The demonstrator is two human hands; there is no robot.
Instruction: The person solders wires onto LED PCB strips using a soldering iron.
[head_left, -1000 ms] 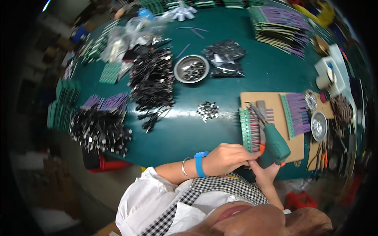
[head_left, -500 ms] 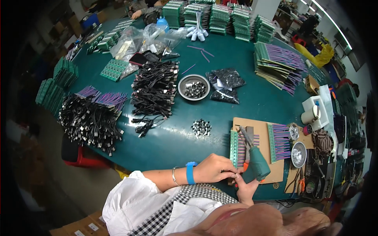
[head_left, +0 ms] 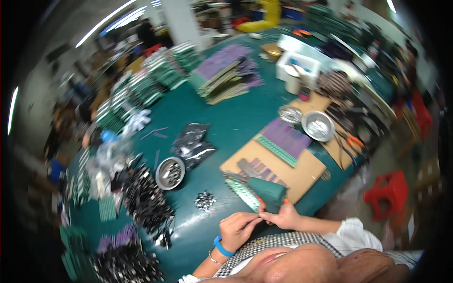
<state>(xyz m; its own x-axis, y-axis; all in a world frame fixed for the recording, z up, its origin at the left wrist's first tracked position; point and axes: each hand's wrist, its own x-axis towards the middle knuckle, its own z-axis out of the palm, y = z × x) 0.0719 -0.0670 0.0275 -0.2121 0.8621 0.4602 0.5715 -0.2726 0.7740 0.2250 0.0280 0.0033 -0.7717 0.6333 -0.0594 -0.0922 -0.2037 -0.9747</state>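
My left hand (head_left: 239, 229), with a blue band at the wrist, is closed in a pinch at the near edge of the table. Its fingertips meet those of my right hand (head_left: 284, 217), which is closed as well. Whatever lies between them is too small and blurred to make out. Just beyond my fingers is a green gun-shaped tool (head_left: 268, 191) with a metal front end. Beside it, a strip of green circuit boards (head_left: 242, 193) with purple wires lies along the edge of a brown board (head_left: 302, 181). A second wired strip (head_left: 277, 150) lies farther back.
A metal bowl of small parts (head_left: 171, 173), a loose pile of parts (head_left: 205, 200) and black cables (head_left: 144, 195) lie to the left. Black bags (head_left: 192, 144) and wired board stacks (head_left: 224, 70) are behind. At right stand another metal bowl (head_left: 318, 126) and a red stool (head_left: 388, 194).
The view has swung round, so the table appears turned and the picture is blurred. My hands stay together at the fingertips by the green tool.
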